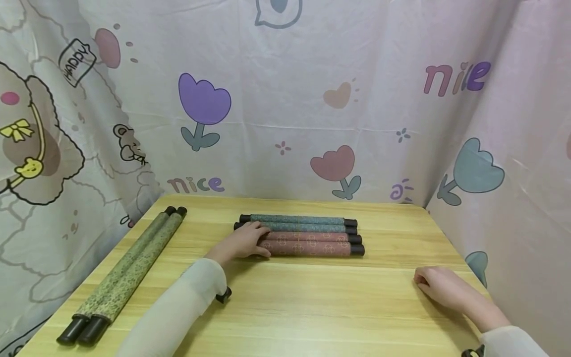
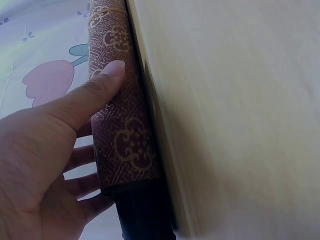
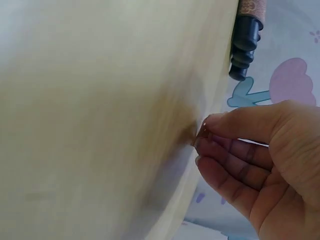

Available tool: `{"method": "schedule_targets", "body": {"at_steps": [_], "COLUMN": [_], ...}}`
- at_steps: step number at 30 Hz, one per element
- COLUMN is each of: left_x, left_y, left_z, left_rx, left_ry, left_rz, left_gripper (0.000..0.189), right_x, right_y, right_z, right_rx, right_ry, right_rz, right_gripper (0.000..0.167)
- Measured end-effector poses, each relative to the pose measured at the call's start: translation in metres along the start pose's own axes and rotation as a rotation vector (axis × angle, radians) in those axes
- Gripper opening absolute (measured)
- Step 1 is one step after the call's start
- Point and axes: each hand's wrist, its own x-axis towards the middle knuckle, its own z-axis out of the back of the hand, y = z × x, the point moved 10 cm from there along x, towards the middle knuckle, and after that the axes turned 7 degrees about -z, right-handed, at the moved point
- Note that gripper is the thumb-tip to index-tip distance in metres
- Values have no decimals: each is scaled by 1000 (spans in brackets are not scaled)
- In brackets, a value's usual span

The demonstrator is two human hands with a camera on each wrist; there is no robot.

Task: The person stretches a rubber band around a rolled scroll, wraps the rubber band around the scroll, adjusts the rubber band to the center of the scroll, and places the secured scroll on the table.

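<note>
Red rolls: two, red-pink patterned cloth rolls with gold floral motifs [image 1: 330, 248], side by side mid-desk, lying left to right, nearest the person of the central four.
Teal rolls: two, blue-teal patterned cloth rolls [image 1: 321, 228], parallel to the red pair and just behind it.
Green rolls: two, yellow-green speckled cloth rolls [image 1: 140, 267], side by side along the left of the desk, slanting away from the person; well apart from the central four.
End pieces: black cylindrical ends [image 1: 357, 249]; four in view at the right of the central group, four on the green pair.
Band: thin yellowish line [image 1: 299, 237] across the central rolls; one band or several, cannot tell.
Left hand: one [image 1: 245, 240], gripping at the left end of the red pair, thumb on the nearest roll, fingers bent behind; how many rolls they enclose, cannot tell.
Right hand: one [image 1: 446, 290], at the right of the desk, fingers loosely curled, thumb near the index finger, well apart from the rolls.
Sleeves: two, white [image 1: 178, 302].
Desk: one, pale yellow wood-grain surface [image 1: 334, 297].
Backdrop: white printed cloth [image 1: 276, 89], the word "nice" twice.
</note>
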Motion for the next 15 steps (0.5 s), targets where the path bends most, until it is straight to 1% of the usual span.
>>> {"method": "schedule_targets", "body": {"at_steps": [4,9,12,15], "left_x": [-2,-4,-5,-6], "left_y": [1,1,-3,-11], "left_z": [2,5,9,15], "left_rx": [-15,-24,-32,-50], "left_ry": [-9,-39,-71,-105], "left_rz": [-16,-31,-44,-65], "left_gripper": [77,73,72,70], "right_x": [8,21,28,36], "right_y": [11,28,40,54], "right_z": [6,14,21,29], "right_rx": [20,50,68,88], "right_ry": [-33,-68,-103,-155], "right_rz": [14,31,51,83], "right_gripper": [22,17,15,14]}}
